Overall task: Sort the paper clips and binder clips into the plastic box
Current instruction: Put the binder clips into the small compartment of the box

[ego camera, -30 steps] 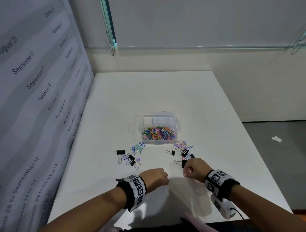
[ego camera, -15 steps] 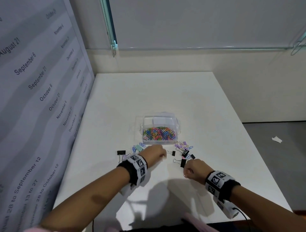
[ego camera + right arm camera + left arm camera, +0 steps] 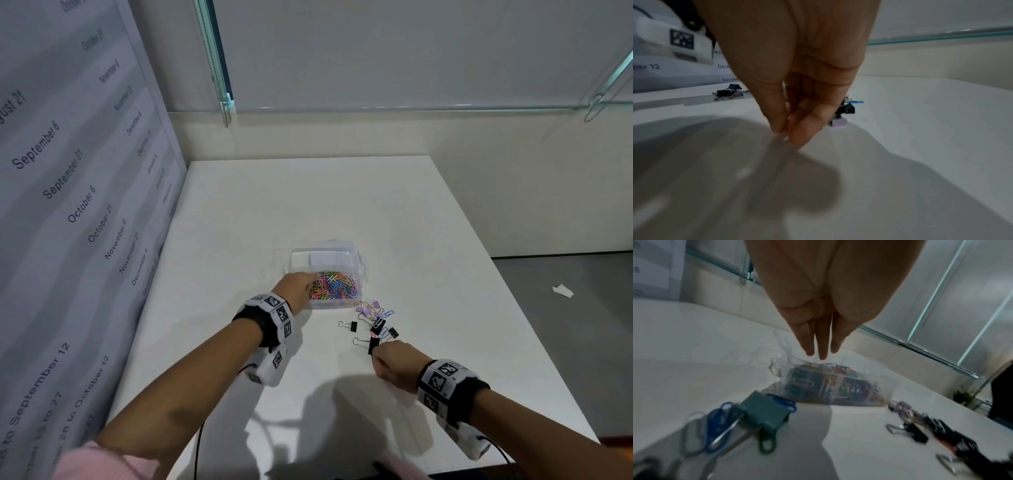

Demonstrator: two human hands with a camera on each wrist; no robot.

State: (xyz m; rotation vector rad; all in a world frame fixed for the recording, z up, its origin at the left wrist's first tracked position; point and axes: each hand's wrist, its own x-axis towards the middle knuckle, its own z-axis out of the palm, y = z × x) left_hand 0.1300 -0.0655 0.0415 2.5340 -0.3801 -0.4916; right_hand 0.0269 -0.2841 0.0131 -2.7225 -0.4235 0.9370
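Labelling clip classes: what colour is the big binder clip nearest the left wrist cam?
Teal green binder clip; it shows best in the left wrist view.

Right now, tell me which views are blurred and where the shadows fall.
Head view: sharp, with arm shadows on the table near its front edge. Left wrist view: the teal binder clip and black clips smear with blur. Right wrist view: the right hand is soft, its broad shadow spreading over the foreground.

White table (image 3: pixel 394 212), date-printed wall panel (image 3: pixel 68 205) (left side)
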